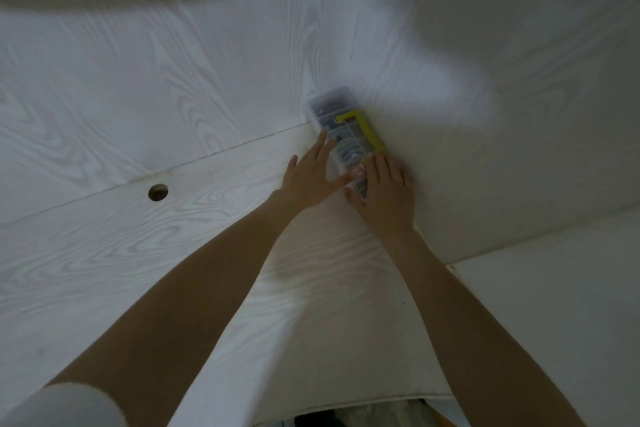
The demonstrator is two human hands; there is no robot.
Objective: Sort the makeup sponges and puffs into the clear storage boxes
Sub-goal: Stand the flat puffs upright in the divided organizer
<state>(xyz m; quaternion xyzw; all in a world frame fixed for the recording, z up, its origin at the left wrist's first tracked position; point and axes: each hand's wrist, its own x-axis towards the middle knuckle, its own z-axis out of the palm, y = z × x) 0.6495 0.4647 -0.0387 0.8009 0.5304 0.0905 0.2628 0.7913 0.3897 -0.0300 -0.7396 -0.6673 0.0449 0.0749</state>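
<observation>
A clear storage box (341, 128) with a yellow handle (369, 130) stands on edge in the far corner of the white desk (173, 253), against the right wall. Grey and white shapes show through its divided compartments; blur hides what they are. My left hand (311, 177) lies flat with straight fingers against the box's left face. My right hand (388, 191) rests on the box's near end, fingers bent over its top edge and thumb below it.
White wood-grain wall panels (207, 62) rise behind the desk, and a plain wall (519, 149) closes the right side. A round cable hole (158, 192) sits in the desk at the left. The whole frame is blurred by motion.
</observation>
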